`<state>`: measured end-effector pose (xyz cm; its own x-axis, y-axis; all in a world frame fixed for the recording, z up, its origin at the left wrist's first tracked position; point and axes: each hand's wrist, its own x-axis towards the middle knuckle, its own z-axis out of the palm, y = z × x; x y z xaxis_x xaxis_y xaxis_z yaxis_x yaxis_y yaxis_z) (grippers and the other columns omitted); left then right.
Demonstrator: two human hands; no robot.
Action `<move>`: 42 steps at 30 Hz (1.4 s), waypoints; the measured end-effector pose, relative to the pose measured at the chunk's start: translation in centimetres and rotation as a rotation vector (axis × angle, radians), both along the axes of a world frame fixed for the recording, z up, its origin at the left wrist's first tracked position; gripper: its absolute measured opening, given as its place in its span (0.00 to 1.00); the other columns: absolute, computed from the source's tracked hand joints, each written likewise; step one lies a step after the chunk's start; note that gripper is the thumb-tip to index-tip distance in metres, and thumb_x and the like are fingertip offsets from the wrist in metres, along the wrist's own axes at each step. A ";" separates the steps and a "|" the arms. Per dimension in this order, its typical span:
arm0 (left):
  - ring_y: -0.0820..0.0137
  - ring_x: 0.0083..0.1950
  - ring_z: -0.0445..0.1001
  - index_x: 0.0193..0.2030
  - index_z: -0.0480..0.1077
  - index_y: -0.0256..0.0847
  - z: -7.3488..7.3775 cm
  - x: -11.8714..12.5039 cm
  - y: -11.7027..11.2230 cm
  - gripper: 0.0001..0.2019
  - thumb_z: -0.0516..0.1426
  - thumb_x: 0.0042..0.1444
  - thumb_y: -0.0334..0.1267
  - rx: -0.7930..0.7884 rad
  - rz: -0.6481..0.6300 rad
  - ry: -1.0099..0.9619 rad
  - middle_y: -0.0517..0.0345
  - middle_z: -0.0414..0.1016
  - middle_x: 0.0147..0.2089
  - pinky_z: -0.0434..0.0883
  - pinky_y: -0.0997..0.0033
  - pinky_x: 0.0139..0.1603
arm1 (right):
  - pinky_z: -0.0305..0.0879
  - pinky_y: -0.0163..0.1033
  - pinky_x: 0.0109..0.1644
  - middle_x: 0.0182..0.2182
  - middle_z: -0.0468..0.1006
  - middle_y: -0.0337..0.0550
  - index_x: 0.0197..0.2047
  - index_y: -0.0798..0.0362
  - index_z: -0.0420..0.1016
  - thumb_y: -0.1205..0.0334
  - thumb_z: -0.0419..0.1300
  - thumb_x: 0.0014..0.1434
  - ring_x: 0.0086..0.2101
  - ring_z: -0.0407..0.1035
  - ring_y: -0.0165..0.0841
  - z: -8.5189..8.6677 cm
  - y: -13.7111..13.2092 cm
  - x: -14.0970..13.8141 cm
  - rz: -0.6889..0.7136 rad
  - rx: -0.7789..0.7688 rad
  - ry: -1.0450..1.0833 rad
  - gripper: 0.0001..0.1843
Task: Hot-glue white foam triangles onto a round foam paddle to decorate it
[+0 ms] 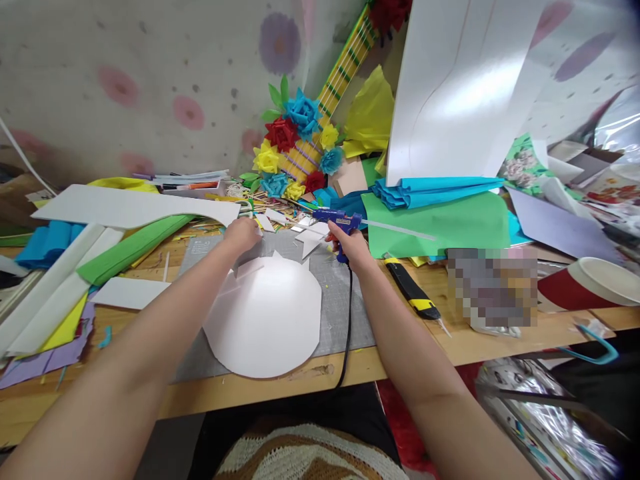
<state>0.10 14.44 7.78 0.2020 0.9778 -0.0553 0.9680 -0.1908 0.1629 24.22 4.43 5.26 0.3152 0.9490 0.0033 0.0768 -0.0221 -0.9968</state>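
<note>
My right hand [353,247] is wrapped around the handle of a blue glue gun [330,217]. A long pale glue stick [400,229] sticks out of its back, and a black cord [349,327] hangs down over the table edge. My left hand [243,237] has its fingers curled together beside the tip of a long white foam board piece [120,208]; what they pinch, if anything, is hidden. Scissor handles [245,207] show just beyond that hand. Below both hands, a rounded white foam board disc [270,320] lies on the grey cutting mat [345,313].
White scraps [313,235] litter the mat's far side. A black and yellow utility knife [413,287] lies right of my right forearm. Farther right are a paper cup [590,283] and green paper [440,230]. A flower-covered paper guitar [305,150] and a large white board [460,80] lean against the wall.
</note>
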 end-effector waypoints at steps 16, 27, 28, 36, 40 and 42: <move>0.75 0.33 0.73 0.33 0.73 0.33 1.7 -0.8 -4.2 0.04 0.57 0.54 0.24 -0.732 0.211 -1.425 0.53 0.75 0.32 0.75 0.75 0.41 | 0.64 0.35 0.26 0.22 0.73 0.38 0.24 0.50 0.69 0.39 0.65 0.46 0.22 0.64 0.27 0.7 -1.4 -1.9 0.339 0.028 -0.057 0.22; 0.74 0.38 0.74 0.35 0.75 0.33 1.3 -1.4 -3.9 0.04 0.58 0.54 0.26 -0.782 0.164 -1.429 0.50 0.77 0.37 0.75 0.75 0.43 | 0.62 0.35 0.29 0.19 0.70 0.37 0.21 0.51 0.66 0.40 0.64 0.47 0.23 0.63 0.28 1.5 -2.2 -2.2 0.446 -0.011 -0.163 0.23; 0.74 0.38 0.74 0.35 0.75 0.33 1.3 -1.3 -3.9 0.04 0.59 0.53 0.26 -0.783 0.165 -1.432 0.51 0.77 0.37 0.75 0.75 0.43 | 0.62 0.35 0.28 0.19 0.70 0.37 0.21 0.51 0.66 0.40 0.64 0.48 0.23 0.63 0.28 1.6 -2.3 -2.2 0.448 -0.011 -0.170 0.23; 0.76 0.30 0.69 0.31 0.73 0.35 2.0 -1.2 -4.8 0.03 0.58 0.52 0.26 -0.838 0.142 -1.383 0.57 0.72 0.29 0.72 0.75 0.36 | 0.59 0.35 0.26 0.18 0.69 0.36 0.23 0.50 0.66 0.41 0.64 0.49 0.22 0.62 0.28 0.5 -1.6 -1.8 0.337 0.022 -0.168 0.22; 0.76 0.28 0.66 0.25 0.71 0.36 2.4 -1.4 -5.1 0.04 0.61 0.49 0.28 -0.856 0.087 -1.320 0.59 0.69 0.25 0.70 0.73 0.36 | 0.60 0.35 0.24 0.19 0.70 0.37 0.24 0.50 0.69 0.40 0.66 0.47 0.22 0.64 0.28 0.5 -1.4 -1.6 0.318 0.018 -0.151 0.22; 0.76 0.29 0.66 0.25 0.72 0.36 2.5 -1.5 -5.1 0.04 0.63 0.46 0.31 -0.823 0.068 -1.273 0.59 0.69 0.26 0.70 0.72 0.38 | 0.62 0.35 0.25 0.20 0.72 0.38 0.23 0.51 0.70 0.39 0.66 0.46 0.22 0.65 0.28 0.8 -1.6 -1.6 0.345 0.027 -0.126 0.23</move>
